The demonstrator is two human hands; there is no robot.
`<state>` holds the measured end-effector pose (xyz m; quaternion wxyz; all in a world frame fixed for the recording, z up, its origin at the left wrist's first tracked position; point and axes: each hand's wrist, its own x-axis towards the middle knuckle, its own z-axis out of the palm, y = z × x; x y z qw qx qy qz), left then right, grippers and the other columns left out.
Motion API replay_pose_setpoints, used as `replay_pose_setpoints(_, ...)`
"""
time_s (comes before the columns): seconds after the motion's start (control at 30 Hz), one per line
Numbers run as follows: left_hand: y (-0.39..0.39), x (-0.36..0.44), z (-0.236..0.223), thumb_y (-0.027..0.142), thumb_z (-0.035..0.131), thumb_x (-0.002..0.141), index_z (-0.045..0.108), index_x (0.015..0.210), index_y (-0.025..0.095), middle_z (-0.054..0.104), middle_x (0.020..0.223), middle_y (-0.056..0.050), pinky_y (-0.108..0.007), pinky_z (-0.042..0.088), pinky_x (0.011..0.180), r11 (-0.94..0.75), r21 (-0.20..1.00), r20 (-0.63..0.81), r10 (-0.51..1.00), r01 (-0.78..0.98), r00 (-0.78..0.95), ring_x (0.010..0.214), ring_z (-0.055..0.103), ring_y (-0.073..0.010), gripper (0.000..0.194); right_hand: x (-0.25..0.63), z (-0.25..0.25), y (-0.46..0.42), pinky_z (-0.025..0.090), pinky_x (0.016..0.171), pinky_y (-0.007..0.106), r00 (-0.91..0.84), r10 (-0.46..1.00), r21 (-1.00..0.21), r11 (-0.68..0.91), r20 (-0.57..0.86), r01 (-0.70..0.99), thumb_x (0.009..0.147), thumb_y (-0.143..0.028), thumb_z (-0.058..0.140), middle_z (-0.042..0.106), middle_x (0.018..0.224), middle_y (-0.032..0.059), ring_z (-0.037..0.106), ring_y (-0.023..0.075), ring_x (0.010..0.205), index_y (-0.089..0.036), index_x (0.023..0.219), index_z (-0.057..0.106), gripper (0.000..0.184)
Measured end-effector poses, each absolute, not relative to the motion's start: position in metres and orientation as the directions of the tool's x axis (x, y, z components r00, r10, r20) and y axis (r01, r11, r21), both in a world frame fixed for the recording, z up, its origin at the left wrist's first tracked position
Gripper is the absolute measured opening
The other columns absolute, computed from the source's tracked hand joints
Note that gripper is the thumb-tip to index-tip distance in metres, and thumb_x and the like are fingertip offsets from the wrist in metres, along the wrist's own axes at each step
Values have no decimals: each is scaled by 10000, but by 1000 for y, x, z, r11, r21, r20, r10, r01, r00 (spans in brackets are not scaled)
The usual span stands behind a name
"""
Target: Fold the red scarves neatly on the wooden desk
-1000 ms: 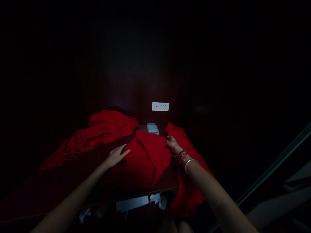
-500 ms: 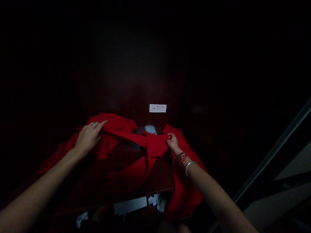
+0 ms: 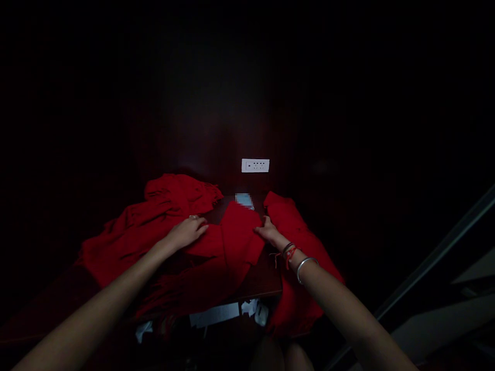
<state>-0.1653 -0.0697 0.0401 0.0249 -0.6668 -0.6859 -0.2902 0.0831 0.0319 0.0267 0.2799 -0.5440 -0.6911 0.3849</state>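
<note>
A red fringed scarf (image 3: 242, 234) lies crossed over itself on a dark wooden shelf (image 3: 258, 286). My left hand (image 3: 188, 232), with a ring on one finger, is closed on the strip left of the crossing. At the right edge of the crossing, the thumb and fingers of my right hand (image 3: 268, 231) hold the cloth. Strings and a silver bangle circle my right wrist. More red fringed cloth (image 3: 174, 193) is heaped at the left. Another red length (image 3: 296, 232) runs behind my right wrist and hangs over the shelf's front edge.
A white socket plate (image 3: 256, 165) is on the dark back wall. Below it lies a light blue item (image 3: 243, 200), blurred out. Papers (image 3: 214, 315) and crumpled white pieces (image 3: 249, 307) are under the shelf. A pale slanting bar (image 3: 433, 263) crosses the right side.
My left hand has moved right and down, closer to the crossing. The strip it held raised now lies lower, and the crossed part looks wider and flatter. My right hand has shifted slightly.
</note>
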Motion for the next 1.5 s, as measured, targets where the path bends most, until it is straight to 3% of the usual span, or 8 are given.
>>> replay_pose_setpoints(0.23, -73, -105, 10, 492, 368, 725, 407, 1147, 106, 593, 769, -55, -281, 405, 682, -37, 560, 162, 985, 828, -66, 750, 547, -186, 572, 111, 21, -6, 503, 526, 269, -557, 812, -984, -170, -175, 60, 556, -197, 632, 441, 1149, 63, 565, 156, 791, -324, 1238, 97, 876)
replay_pose_setpoints(0.47, -60, -90, 26, 342, 553, 652, 408, 1140, 112, 585, 748, -32, -216, 434, 583, 103, 871, -16, 983, 480, -181, 660, 557, -126, 559, 92, 55, -1, 488, 626, 245, -502, 862, -996, 31, 68, -82, 613, -108, 567, 472, 1118, 49, 542, 128, 847, -291, 1265, 81, 833)
replay_pose_setpoints(0.73, -29, -105, 37, 177, 495, 675, 484, 1089, 106, 550, 984, -122, -315, 367, 809, 198, 701, 192, 873, 685, -448, 947, 492, -231, 421, 80, 38, -5, 455, 609, 253, -424, 897, -990, -81, -124, 119, 713, -340, 493, 532, 963, 52, 545, 109, 715, -242, 1274, -13, 762)
replay_pose_setpoints(1.0, -109, -110, 22, 520, 465, 658, 307, 1238, 190, 496, 1020, -137, -411, 365, 776, 183, 313, 225, 939, 932, -260, 943, 479, -309, 686, 103, 3, -49, 409, 618, 271, -448, 884, -797, 363, 132, 482, 583, -342, 616, 548, 697, -2, 535, 158, 636, -215, 1285, 126, 865)
replay_pose_setpoints(1.13, -127, -115, 18, 403, 586, 570, 341, 1205, 199, 528, 1045, -97, -352, 388, 787, 90, 557, 53, 988, 825, -144, 961, 486, -269, 710, 94, 9, -61, 411, 637, 263, -419, 904, -802, 315, 90, 508, 572, -150, 597, 547, 626, -26, 551, 155, 618, -247, 1255, 198, 797)
replay_pose_setpoints(1.27, -128, -106, 36, 224, 500, 657, 313, 1185, 196, 532, 1065, -75, -295, 435, 738, 179, 929, -120, 973, 324, -196, 892, 539, -187, 561, 92, 28, -63, 439, 559, 232, -393, 906, -961, -53, -161, 271, 665, -71, 423, 500, 534, -51, 537, 106, 516, -214, 1220, 189, 619)
replay_pose_setpoints(1.37, -138, -93, 52, 145, 460, 674, 249, 1208, 219, 576, 956, -46, -263, 464, 656, 343, 939, -337, 932, 22, -136, 724, 582, -138, 579, 111, 43, -60, 420, 475, 165, -446, 835, -946, -302, -321, 115, 703, -52, 341, 432, 469, -80, 479, 56, 409, -179, 1187, 205, 518)
replay_pose_setpoints(1.5, -156, -81, 49, 153, 479, 669, 203, 1241, 236, 568, 806, -5, -216, 452, 521, 429, 871, -424, 903, 239, -74, 575, 552, -109, 640, 142, 46, -54, 332, 363, 129, -533, 761, -895, -139, -370, 424, 687, -26, 374, 418, 441, -85, 403, 41, 330, -183, 1182, 265, 530)
